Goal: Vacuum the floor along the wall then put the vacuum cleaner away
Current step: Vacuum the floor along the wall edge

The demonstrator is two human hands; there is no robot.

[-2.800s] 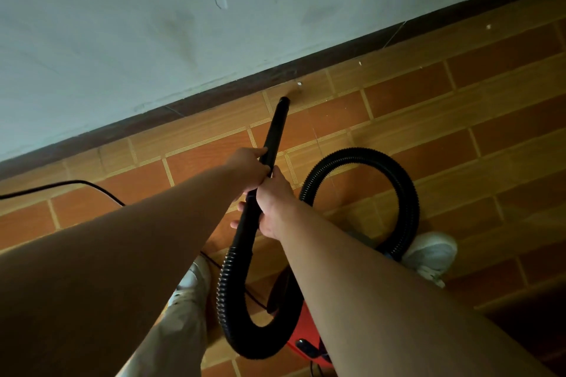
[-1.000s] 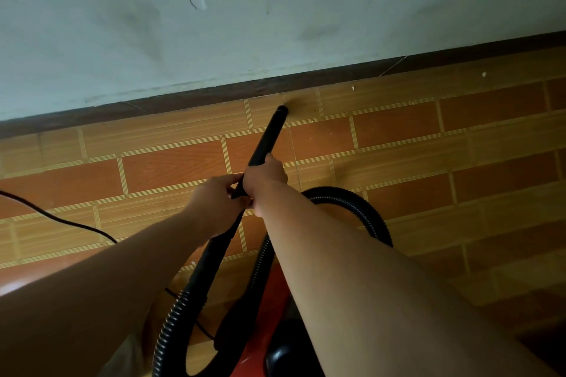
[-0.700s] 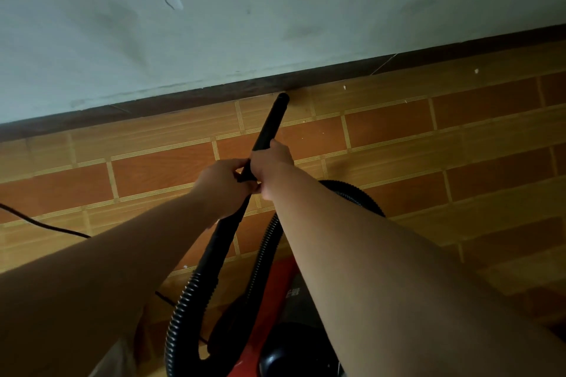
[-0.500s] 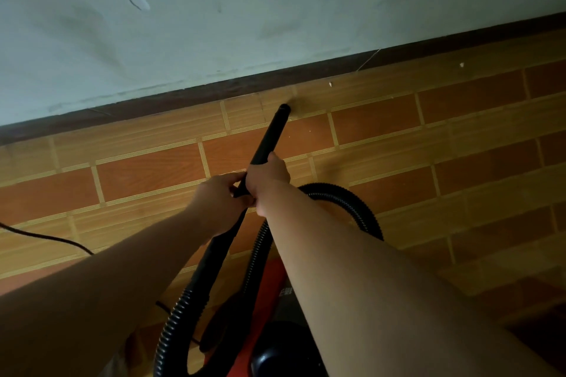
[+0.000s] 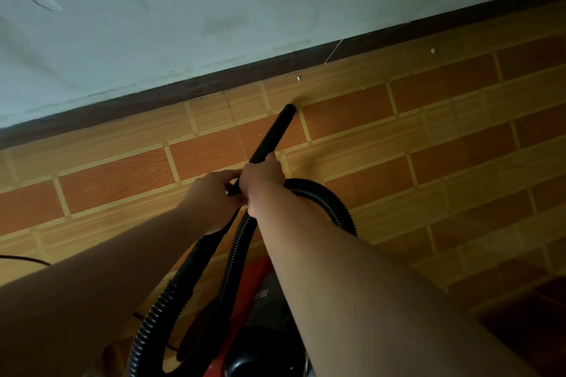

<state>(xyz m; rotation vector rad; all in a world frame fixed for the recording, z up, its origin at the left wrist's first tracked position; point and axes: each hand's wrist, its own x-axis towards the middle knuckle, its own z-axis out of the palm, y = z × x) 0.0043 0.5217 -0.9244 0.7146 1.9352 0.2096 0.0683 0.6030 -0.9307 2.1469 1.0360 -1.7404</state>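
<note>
Nearest the person, below the wrists, sits the red and black vacuum cleaner (image 5: 260,343), its ribbed hose (image 5: 153,324) looping up towards the hands. The left hand (image 5: 209,199) curls round the rear of the wand (image 5: 272,135). The right hand (image 5: 260,176), just ahead of the left and touching it, wraps the tube further along, so it is nearer the working end. From the 2 hands the wand's long axis runs forward and slightly right, tip down at the floor (image 5: 428,162). Just beyond the tip lies 1 white fleck (image 5: 298,78), near the dark skirting (image 5: 183,95). A 2nd fleck (image 5: 432,51) lies well off to the right. The next stroke probably pushes forward-right along that axis.
</note>
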